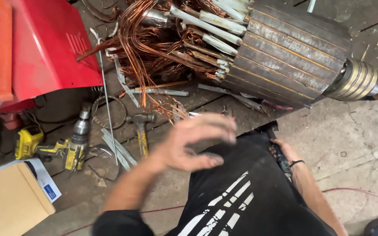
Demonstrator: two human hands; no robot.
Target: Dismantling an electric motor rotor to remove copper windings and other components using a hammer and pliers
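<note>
My left hand [193, 142] hovers blurred over my black-clad knee, fingers spread and holding nothing. My right hand [285, 150] rests at the far side of my leg, closed around a dark-handled tool [281, 157]. Above both lies a large grey motor rotor [285, 48] with brass slip rings [356, 79] at its right end. A tangle of loose copper winding wire [154, 48] and pale insulating strips [213, 26] spills from its left end. A hammer [141, 129] lies on the floor just left of my left hand.
A yellow cordless drill [62, 146] lies at the left, beside thin metal strips [117, 146]. A red machine housing [49, 48] fills the upper left, and a cardboard box [9, 201] sits at the lower left. The floor is cracked concrete [342, 135], with a red cable [359, 192] at right.
</note>
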